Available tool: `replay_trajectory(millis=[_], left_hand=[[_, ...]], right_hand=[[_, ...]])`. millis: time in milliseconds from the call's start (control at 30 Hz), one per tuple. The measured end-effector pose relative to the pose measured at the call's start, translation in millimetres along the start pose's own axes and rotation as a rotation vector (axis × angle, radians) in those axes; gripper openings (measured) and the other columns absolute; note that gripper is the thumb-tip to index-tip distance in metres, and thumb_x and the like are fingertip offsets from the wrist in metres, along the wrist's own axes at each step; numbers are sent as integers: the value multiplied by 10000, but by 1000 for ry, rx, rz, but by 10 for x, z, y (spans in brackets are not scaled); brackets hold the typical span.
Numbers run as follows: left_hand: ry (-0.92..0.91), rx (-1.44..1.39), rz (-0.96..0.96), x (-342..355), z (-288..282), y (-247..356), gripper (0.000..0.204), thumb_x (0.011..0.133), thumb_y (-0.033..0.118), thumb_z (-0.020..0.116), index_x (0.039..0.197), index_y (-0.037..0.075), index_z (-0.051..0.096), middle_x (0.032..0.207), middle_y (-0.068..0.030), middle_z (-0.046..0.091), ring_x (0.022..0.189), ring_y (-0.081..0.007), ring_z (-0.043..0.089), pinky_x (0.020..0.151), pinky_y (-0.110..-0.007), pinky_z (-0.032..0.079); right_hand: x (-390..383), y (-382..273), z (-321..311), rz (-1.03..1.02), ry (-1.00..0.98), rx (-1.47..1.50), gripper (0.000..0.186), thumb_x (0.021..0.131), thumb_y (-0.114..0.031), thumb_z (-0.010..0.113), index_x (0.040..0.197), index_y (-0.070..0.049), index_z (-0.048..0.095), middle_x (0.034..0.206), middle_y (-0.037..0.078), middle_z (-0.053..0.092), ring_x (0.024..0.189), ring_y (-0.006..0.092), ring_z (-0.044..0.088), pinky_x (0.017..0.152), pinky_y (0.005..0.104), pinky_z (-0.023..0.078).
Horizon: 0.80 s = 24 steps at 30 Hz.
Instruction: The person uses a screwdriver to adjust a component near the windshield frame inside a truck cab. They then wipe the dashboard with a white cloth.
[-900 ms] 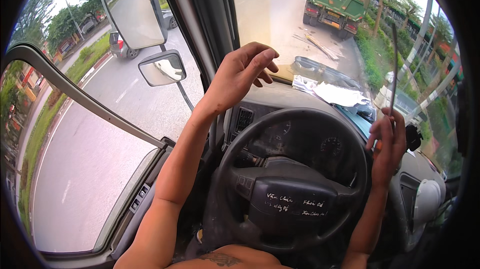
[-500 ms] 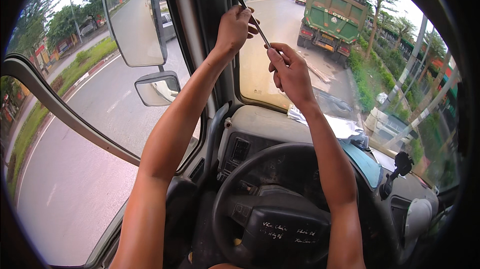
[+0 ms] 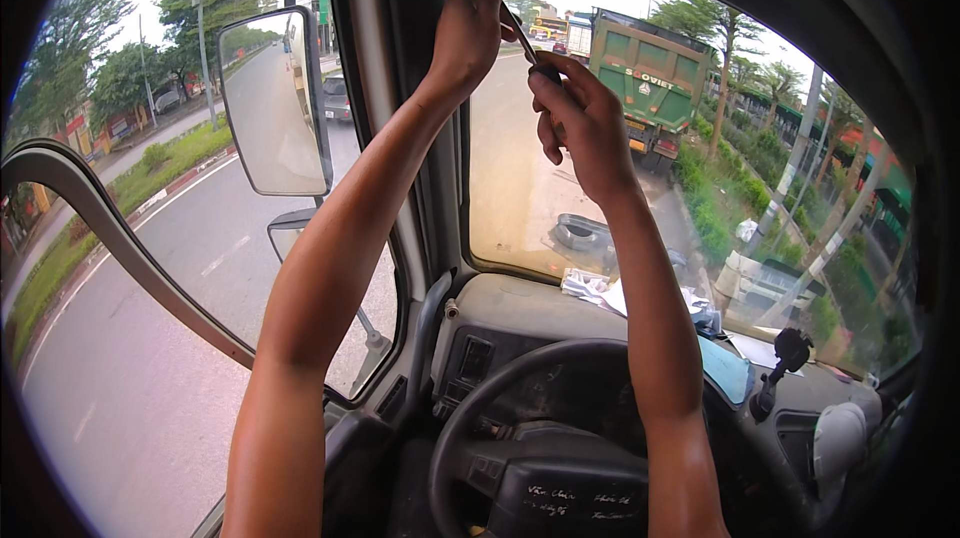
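Rod (image 3: 525, 43): one, slim and dark, high at 12 o'clock as I look on, its upper end tilted toward 11, near the windscreen pillar (image 3: 447, 178); so thin a thing probably wants steadying from two sides.
Dump truck (image 3: 648, 83): one, green, past the glass between 1 and 2 o'clock, lined up along the verge, perhaps to spare the lane.
Steering wheel (image 3: 475, 408): one, at 6 o'clock, nobody's grip on it.
Side mirrors (image 3: 270, 103): two, the larger at 10 o'clock, the smaller at 9 and partly covered by an arm; hung outside, surely for the view behind.
White papers (image 3: 600, 290): overlapping near 4 o'clock, too jumbled to count; the dashboard likely doubles as a shelf.
White helmet (image 3: 838, 441): one, farther out at 4 o'clock, presumably tucked clear of the wheel.
Right hand (image 3: 582, 118): one, toward 1 o'clock, thumb and forefinger pinching the rod's lower end.
Left hand (image 3: 466, 43): one, just shy of 12, fingers bent at the rod's upper stretch; whether pinching or merely touching, I cannot tell.
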<state>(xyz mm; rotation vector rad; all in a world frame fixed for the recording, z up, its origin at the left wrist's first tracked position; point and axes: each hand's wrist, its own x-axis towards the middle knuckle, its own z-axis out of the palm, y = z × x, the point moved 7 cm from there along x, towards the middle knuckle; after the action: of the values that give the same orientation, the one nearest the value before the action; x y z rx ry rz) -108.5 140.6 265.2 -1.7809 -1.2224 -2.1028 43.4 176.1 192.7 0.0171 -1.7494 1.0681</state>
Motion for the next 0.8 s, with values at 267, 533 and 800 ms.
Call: replay_trajectory(millis=[267,533,800], left_hand=[[-21,-44,-51,30,-8,-72,371,1024,305,439,1172,-18,548,875,-118,703,807,-195,702,756,-323,503],[-82,-65,-98,47,11,-29,385,1026,330,440,1202,-4,521,931,-135,698,816,-218,706,781,-351,506],[196,-862,-431,296,188,-101,277,1020,122,374,1192,-51,506,775,-151,599,601,-226,567,581,-341,456]], right_hand=[[157,-24,-76,-33,49,-225,413,940,-308,655,1248,-33,644,718,13,591,515,42,442,476,254,340],[204,-115,-110,-31,98,-344,415,920,-297,677,1251,-48,654,767,41,659,486,65,509,453,255,368],[203,-289,-12,8,51,-353,402,904,-234,699,1220,9,649,821,78,687,467,89,578,394,239,371]])
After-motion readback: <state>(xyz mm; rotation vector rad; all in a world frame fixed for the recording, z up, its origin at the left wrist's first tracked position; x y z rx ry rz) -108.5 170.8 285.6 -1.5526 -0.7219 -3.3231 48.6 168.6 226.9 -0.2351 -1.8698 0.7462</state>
